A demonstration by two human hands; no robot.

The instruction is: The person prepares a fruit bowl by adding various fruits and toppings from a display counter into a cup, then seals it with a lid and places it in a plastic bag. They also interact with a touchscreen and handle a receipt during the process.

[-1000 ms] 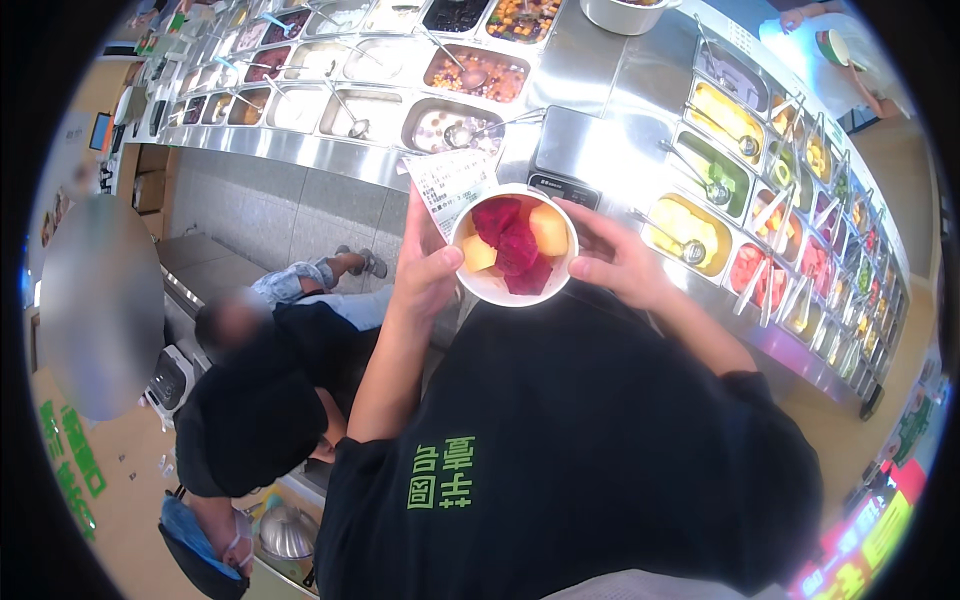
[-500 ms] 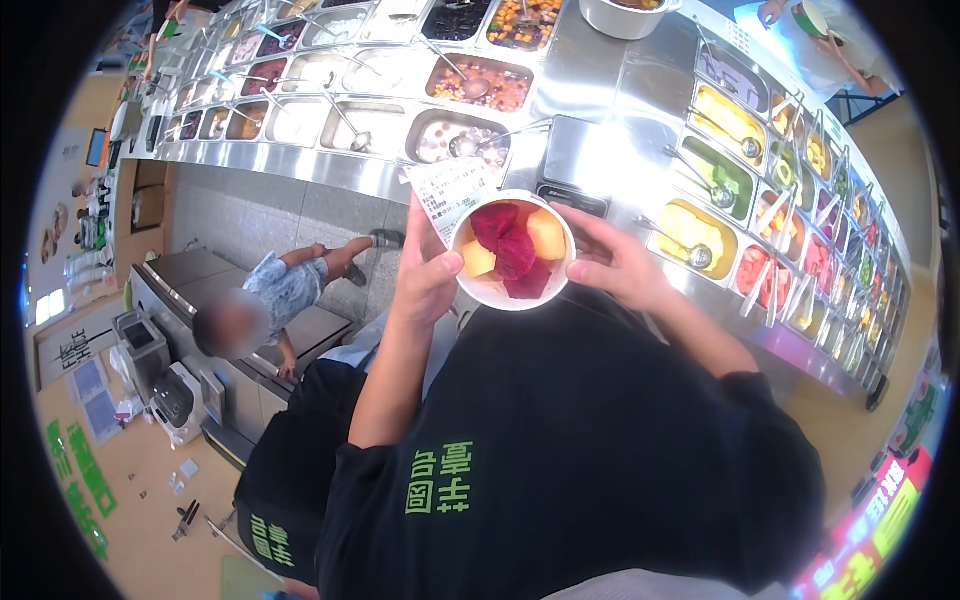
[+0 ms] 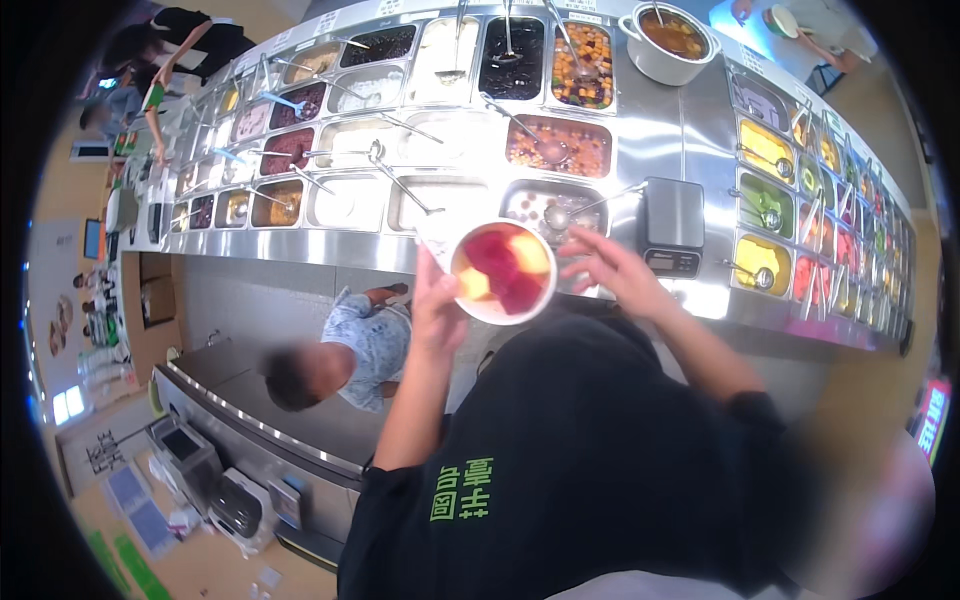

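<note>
Holding a white cup above the bench edge, the left hand wraps its side. Inside lie red and yellow fruit chunks, heaped near the rim. The right hand hovers just beside, fingers spread, gripping nothing.

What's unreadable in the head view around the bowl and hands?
- Bowl: its underside and the left hand's fingers behind it are hidden by the bowl itself.
- Right hand: motion-blurred; contact with the bowl's rim unclear.
- Far-right topping pans: bent and squeezed by the fisheye rim, contents too small.
- Lower right: blurred patch covers whatever is there.
</note>
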